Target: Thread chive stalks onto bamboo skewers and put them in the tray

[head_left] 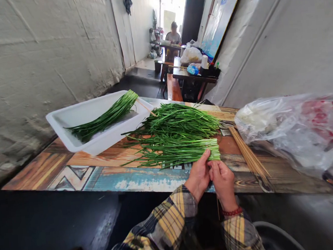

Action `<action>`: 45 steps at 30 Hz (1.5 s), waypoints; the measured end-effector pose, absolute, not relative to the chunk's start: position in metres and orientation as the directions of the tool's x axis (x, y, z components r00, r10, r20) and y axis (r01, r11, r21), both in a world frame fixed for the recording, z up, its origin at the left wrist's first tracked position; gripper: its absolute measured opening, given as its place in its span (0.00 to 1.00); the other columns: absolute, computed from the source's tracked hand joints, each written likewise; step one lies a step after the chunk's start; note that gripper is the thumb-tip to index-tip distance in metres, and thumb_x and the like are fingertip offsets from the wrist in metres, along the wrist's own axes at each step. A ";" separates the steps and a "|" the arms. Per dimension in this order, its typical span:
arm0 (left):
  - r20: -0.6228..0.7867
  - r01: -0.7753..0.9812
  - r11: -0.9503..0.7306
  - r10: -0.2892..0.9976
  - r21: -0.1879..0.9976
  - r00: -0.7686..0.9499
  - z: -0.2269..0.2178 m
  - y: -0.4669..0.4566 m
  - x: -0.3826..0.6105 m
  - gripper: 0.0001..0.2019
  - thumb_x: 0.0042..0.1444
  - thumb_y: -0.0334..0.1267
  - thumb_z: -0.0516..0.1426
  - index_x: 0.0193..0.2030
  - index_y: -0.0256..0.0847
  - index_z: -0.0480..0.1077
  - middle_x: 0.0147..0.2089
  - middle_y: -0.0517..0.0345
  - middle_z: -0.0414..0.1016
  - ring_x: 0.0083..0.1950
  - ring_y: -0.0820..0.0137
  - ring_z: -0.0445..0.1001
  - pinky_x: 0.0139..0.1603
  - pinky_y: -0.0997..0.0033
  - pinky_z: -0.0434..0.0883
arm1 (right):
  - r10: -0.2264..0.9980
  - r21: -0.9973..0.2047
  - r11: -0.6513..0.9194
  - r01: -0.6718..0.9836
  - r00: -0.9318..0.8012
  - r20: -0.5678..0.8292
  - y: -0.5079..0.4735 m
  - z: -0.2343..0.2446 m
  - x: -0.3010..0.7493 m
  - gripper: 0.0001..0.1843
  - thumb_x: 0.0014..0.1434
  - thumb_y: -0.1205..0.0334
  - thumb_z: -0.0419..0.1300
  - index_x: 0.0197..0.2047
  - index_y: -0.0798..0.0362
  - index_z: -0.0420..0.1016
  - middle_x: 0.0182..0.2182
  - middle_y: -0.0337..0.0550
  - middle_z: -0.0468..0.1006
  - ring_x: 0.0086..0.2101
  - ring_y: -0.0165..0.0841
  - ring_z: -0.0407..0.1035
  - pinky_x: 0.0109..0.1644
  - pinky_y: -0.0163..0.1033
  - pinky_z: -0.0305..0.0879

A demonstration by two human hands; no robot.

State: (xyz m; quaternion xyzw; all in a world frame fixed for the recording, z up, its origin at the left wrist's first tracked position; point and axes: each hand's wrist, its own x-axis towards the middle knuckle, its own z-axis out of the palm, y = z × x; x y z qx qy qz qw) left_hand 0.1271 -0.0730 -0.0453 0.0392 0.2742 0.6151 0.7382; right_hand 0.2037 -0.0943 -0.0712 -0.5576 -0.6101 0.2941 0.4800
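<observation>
A bunch of garlic chives (pixel 175 153) lies along the table, its pale cut ends toward the right. At these ends, my left hand (pixel 198 174) has its thumb on top of the stems, fingers curled beneath, gripping the bunch. My right hand (pixel 223 180), with a red bead bracelet, is closed in a pinch beside it. A thin skewer (pixel 218 209) shows below the right hand and appears pinched there; its upper part is hidden by the fingers. Just behind sits a larger chive pile (pixel 180 121).
At left, a white tray (pixel 109 142) holds another chive bunch (pixel 107 116) with skewers through its cut end. Bamboo skewers (pixel 247 153) lie right of my hands, beside a clear plastic bag (pixel 289 129). A person (pixel 173 37) sits at a far table. A round bin (pixel 276 232) stands below.
</observation>
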 end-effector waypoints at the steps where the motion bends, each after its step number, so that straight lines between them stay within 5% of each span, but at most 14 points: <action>1: -0.326 -0.860 0.236 0.941 0.452 0.087 -0.045 -0.078 0.126 0.17 0.43 0.48 0.66 0.23 0.35 0.69 0.19 0.63 0.65 0.19 0.79 0.60 0.24 0.76 0.58 | 0.962 -0.895 0.205 0.396 0.089 0.260 -0.094 -0.071 0.203 0.20 0.63 0.48 0.49 0.31 0.53 0.71 0.15 0.32 0.63 0.18 0.29 0.58 0.26 0.34 0.57; 4: -0.173 -0.719 0.174 0.982 0.673 0.076 -0.044 -0.096 0.115 0.19 0.46 0.52 0.63 0.23 0.35 0.70 0.20 0.62 0.66 0.22 0.78 0.61 0.26 0.76 0.60 | 0.958 -0.906 0.209 0.368 0.107 0.265 -0.094 -0.070 0.202 0.20 0.63 0.47 0.50 0.28 0.53 0.69 0.16 0.34 0.65 0.19 0.28 0.58 0.26 0.34 0.56; 8: 0.029 -0.368 0.032 0.987 0.929 0.161 -0.037 -0.117 0.081 0.13 0.48 0.44 0.63 0.36 0.36 0.77 0.34 0.52 0.77 0.34 0.70 0.71 0.38 0.73 0.66 | 0.966 -0.937 0.190 0.294 0.112 0.231 -0.095 -0.070 0.201 0.19 0.62 0.47 0.52 0.33 0.53 0.72 0.20 0.37 0.70 0.22 0.30 0.62 0.27 0.34 0.59; 10: 0.071 -0.142 -0.066 0.997 0.988 0.034 -0.030 -0.118 0.062 0.12 0.50 0.42 0.61 0.38 0.37 0.77 0.33 0.52 0.77 0.32 0.69 0.71 0.35 0.72 0.66 | 0.971 -0.940 0.172 0.296 0.108 0.212 -0.095 -0.070 0.200 0.19 0.62 0.46 0.51 0.34 0.53 0.72 0.17 0.34 0.66 0.19 0.29 0.59 0.24 0.33 0.56; 15: 0.448 0.308 -0.392 0.884 0.867 -0.136 -0.005 -0.083 0.041 0.09 0.57 0.38 0.55 0.38 0.41 0.77 0.38 0.52 0.76 0.41 0.65 0.70 0.44 0.69 0.64 | 0.975 -0.947 0.165 0.276 0.102 0.199 -0.094 -0.072 0.200 0.21 0.61 0.45 0.51 0.34 0.54 0.72 0.13 0.30 0.59 0.15 0.27 0.54 0.21 0.33 0.50; 19: 0.490 0.492 -0.408 0.871 0.769 -0.044 0.002 -0.043 0.047 0.09 0.57 0.37 0.55 0.39 0.45 0.77 0.43 0.53 0.77 0.46 0.63 0.69 0.50 0.65 0.61 | 0.977 -0.949 0.164 0.267 0.086 0.194 -0.093 -0.073 0.200 0.21 0.61 0.45 0.51 0.33 0.54 0.71 0.13 0.30 0.59 0.15 0.27 0.53 0.20 0.33 0.49; 27: 0.376 0.238 -0.412 0.908 0.879 0.185 -0.010 -0.008 0.050 0.11 0.55 0.39 0.56 0.28 0.38 0.78 0.28 0.56 0.76 0.30 0.71 0.68 0.34 0.74 0.61 | 0.978 -0.943 0.167 0.288 0.072 0.196 -0.093 -0.070 0.200 0.21 0.61 0.44 0.50 0.33 0.54 0.70 0.13 0.30 0.59 0.15 0.27 0.54 0.20 0.33 0.50; 39: 0.348 0.270 -0.460 0.859 0.846 0.376 -0.017 -0.007 0.047 0.12 0.56 0.35 0.53 0.25 0.33 0.73 0.26 0.59 0.72 0.30 0.75 0.66 0.34 0.78 0.63 | 0.975 -0.920 0.130 0.369 0.120 0.186 -0.096 -0.073 0.202 0.25 0.60 0.41 0.51 0.30 0.55 0.72 0.12 0.32 0.62 0.14 0.26 0.54 0.19 0.33 0.49; 45: 0.309 0.214 -0.429 0.847 0.878 0.432 -0.012 -0.009 0.040 0.13 0.57 0.37 0.52 0.28 0.32 0.72 0.28 0.59 0.71 0.31 0.75 0.66 0.34 0.78 0.63 | 0.989 -0.956 0.091 0.279 0.087 0.119 -0.094 -0.074 0.203 0.23 0.59 0.42 0.53 0.31 0.55 0.71 0.11 0.30 0.60 0.14 0.25 0.53 0.19 0.32 0.48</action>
